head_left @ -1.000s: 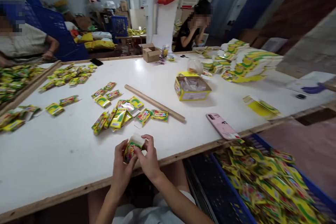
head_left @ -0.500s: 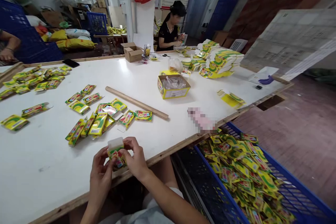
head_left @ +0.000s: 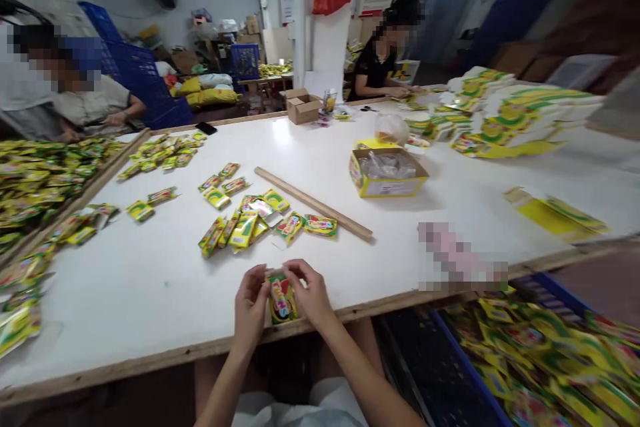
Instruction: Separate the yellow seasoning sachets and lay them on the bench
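My left hand [head_left: 250, 307] and my right hand [head_left: 314, 295] pinch a small yellow and green packet [head_left: 283, 298] between them at the near edge of the white table [head_left: 150, 287]. Both hands are closed on it, thumbs on top. Just beyond the hands lies a loose cluster of similar packets [head_left: 250, 223]. A wooden stick [head_left: 313, 202] lies diagonally behind that cluster.
An open yellow box [head_left: 387, 173] stands mid-table, a blurred flat object [head_left: 460, 257] near the right edge. A blue crate of packets [head_left: 545, 360] sits low right. Stacked flat cartons [head_left: 505, 110] lie far right, more packets [head_left: 35, 173] at left. Two people sit at the far side.
The packet's white flap that stood up is now down; the packet lies flat between my hands. The camera swung back to the left.
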Demonstrator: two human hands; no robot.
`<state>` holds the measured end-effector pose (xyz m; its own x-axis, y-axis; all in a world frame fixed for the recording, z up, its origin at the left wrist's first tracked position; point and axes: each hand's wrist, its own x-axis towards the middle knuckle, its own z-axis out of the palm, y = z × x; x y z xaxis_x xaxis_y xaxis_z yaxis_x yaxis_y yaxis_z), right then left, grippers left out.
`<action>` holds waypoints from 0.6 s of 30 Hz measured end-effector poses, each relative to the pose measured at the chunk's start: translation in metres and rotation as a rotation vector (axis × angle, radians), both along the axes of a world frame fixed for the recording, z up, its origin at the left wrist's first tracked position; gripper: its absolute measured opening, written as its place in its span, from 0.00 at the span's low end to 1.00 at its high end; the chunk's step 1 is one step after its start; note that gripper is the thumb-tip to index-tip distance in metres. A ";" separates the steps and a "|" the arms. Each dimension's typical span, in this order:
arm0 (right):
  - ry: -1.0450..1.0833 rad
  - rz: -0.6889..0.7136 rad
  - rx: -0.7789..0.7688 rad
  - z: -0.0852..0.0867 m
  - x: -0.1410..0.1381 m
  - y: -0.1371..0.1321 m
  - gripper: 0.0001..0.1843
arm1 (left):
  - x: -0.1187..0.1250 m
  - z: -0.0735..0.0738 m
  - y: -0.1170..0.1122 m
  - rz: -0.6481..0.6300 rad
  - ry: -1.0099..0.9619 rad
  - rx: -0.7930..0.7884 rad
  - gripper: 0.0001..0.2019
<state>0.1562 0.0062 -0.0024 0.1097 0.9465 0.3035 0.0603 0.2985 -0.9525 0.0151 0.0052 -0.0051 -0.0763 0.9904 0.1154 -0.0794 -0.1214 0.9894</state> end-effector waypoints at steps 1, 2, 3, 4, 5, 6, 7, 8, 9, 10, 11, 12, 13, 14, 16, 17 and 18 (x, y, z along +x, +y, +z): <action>-0.007 0.018 0.003 0.002 0.001 -0.001 0.08 | 0.000 0.001 -0.001 -0.014 0.020 0.006 0.16; -0.016 0.032 0.006 0.004 0.001 -0.002 0.08 | 0.001 0.003 -0.002 -0.024 0.043 0.012 0.13; -0.023 0.042 0.009 0.005 0.002 -0.003 0.09 | 0.002 0.004 -0.002 -0.027 0.060 0.018 0.12; -0.029 0.045 0.011 0.007 0.002 -0.004 0.09 | 0.002 0.005 -0.003 -0.019 0.069 0.023 0.12; -0.035 0.043 0.012 0.008 0.002 -0.004 0.10 | 0.003 0.006 -0.004 -0.005 0.069 0.026 0.11; -0.042 0.038 0.012 0.009 0.001 -0.005 0.11 | 0.005 0.007 -0.005 0.012 0.062 0.026 0.11; -0.049 0.031 0.009 0.010 0.000 -0.004 0.11 | 0.006 0.008 -0.005 0.027 0.052 0.020 0.11; -0.057 0.023 0.005 0.010 0.000 -0.004 0.11 | 0.007 0.009 -0.005 0.038 0.043 0.011 0.11; -0.066 0.016 0.000 0.010 -0.001 -0.003 0.11 | 0.008 0.010 -0.004 0.043 0.037 0.002 0.10; -0.075 0.011 -0.007 0.010 -0.002 -0.001 0.11 | 0.008 0.011 -0.002 0.042 0.034 -0.005 0.10; -0.083 0.008 -0.015 0.011 -0.002 0.000 0.11 | 0.008 0.012 0.000 0.037 0.033 -0.011 0.10; -0.091 0.008 -0.023 0.012 -0.002 0.002 0.11 | 0.008 0.013 0.002 0.030 0.033 -0.015 0.09; -0.098 0.010 -0.031 0.012 -0.002 0.004 0.12 | 0.007 0.014 0.004 0.020 0.033 -0.019 0.09; -0.105 0.015 -0.039 0.013 -0.002 0.006 0.12 | 0.007 0.015 0.006 0.011 0.032 -0.022 0.09; -0.112 0.027 -0.050 0.014 0.000 0.007 0.13 | 0.005 0.015 0.008 -0.005 0.028 -0.029 0.09; -0.113 0.035 -0.053 0.014 0.001 0.006 0.13 | 0.004 0.014 0.008 -0.013 0.025 -0.031 0.09; -0.113 0.043 -0.055 0.014 0.002 0.005 0.13 | 0.003 0.013 0.007 -0.023 0.020 -0.034 0.09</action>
<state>0.1582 0.0111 0.0112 0.0371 0.9652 0.2588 0.1562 0.2502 -0.9555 0.0176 0.0122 0.0083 -0.0510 0.9952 0.0831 -0.0621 -0.0862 0.9943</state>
